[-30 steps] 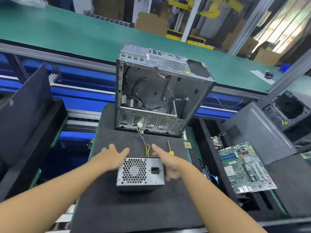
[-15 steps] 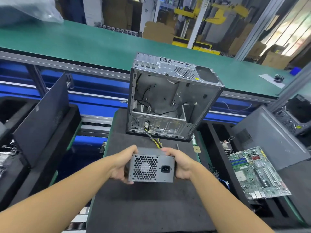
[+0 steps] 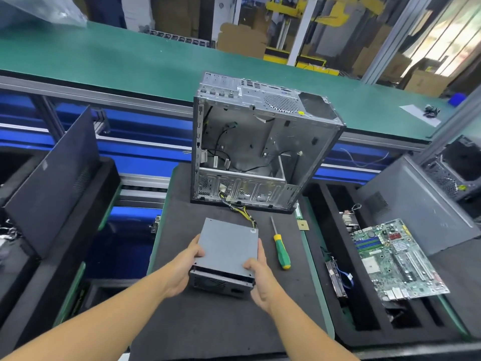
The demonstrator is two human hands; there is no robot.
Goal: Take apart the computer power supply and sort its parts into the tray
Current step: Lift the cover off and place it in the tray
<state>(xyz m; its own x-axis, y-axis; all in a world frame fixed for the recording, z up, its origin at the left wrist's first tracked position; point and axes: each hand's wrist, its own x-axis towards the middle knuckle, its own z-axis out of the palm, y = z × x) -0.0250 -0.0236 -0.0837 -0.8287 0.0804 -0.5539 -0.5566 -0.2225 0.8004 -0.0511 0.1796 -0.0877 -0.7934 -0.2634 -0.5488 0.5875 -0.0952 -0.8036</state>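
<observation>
The grey metal power supply [image 3: 226,250] is above the black foam mat [image 3: 208,321], its flat top facing me and its fan face turned down toward me. My left hand [image 3: 186,267] grips its left side with the thumb on top. My right hand [image 3: 260,277] grips its right side, fingers along the edge. Yellow and black wires [image 3: 242,211] run from its far end into the open computer case [image 3: 260,149] standing behind it. A black foam tray [image 3: 325,269] with slots lies to the right.
A green-handled screwdriver [image 3: 281,250] lies on the mat right of the power supply. A motherboard [image 3: 393,259] rests on the right tray beside a grey side panel [image 3: 416,204]. A dark panel [image 3: 52,178] leans at the left. A green conveyor [image 3: 130,58] runs behind.
My hands closed on the power supply, lifted it off the mat and tipped it so its top faces up instead of the fan face. The view moved closer.
</observation>
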